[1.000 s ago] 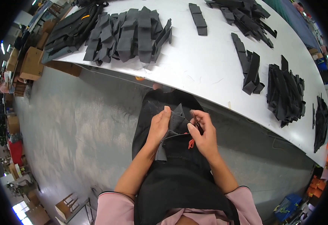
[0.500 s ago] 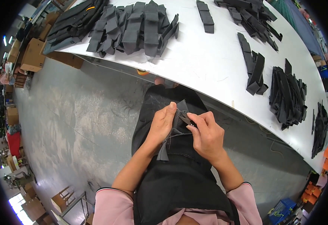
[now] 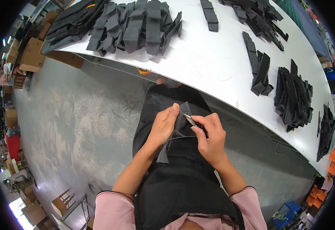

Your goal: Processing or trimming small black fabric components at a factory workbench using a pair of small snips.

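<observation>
While the dark fabric piece (image 3: 177, 128) lies over the person's lap, just below the near edge of the white worktop (image 3: 213, 65), the left hand (image 3: 162, 126) pinches its upper edge with thumb and fingers pressed together. Just right of the piece, the right hand (image 3: 210, 138) has its grip closed on a small metal tool (image 3: 190, 120), whose tip touches the fabric. Beyond the piece, on the worktop, a heap of dark fabric strips (image 3: 136, 23) lies at the far left and a stack of black pieces (image 3: 293, 97) at the right. Left of the worktop, cardboard boxes (image 3: 31, 55) stand on the floor; their contents cannot be told.
</observation>
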Motion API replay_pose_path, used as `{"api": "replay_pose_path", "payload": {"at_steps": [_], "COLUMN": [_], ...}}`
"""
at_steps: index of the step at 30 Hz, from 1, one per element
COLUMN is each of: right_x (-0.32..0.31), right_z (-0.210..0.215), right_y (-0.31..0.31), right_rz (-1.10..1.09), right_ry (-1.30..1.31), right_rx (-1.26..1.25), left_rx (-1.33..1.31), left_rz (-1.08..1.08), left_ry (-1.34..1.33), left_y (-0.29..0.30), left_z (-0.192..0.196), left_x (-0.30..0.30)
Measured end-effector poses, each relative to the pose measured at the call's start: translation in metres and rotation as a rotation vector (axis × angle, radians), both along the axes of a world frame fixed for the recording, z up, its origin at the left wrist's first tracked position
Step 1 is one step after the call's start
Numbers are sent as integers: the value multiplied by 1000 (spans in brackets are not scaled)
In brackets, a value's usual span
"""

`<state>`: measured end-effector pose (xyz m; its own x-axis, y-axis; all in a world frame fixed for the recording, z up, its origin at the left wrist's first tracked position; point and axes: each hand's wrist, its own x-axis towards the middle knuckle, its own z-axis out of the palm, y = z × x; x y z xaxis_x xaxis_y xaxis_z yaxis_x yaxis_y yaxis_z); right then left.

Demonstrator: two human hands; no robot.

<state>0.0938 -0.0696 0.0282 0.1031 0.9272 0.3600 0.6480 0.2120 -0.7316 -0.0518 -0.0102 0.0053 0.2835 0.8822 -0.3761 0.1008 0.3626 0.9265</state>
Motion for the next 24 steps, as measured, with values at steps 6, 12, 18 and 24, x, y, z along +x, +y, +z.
{"api": "replay_pose_path", "payload": {"at_steps": [6,12,18,24], "right_x": [5,6,6,2], "right_z": [7,12,8,14], "right_y": [5,2,2,-3], "right_rz": [41,60,36,116], "right_ry": [-23,-53,-64,-267], "right_rx": [-44,-36,-64,-31], "left_rx": [14,41,96,303], "left_rz": [-29,-62,-61,-72], "left_ry": [52,47,122,514], "left_y": [0,3,2,1], "left_z": [-2,-7,-9,8], "left_x": [-2,-4,-4,0]}}
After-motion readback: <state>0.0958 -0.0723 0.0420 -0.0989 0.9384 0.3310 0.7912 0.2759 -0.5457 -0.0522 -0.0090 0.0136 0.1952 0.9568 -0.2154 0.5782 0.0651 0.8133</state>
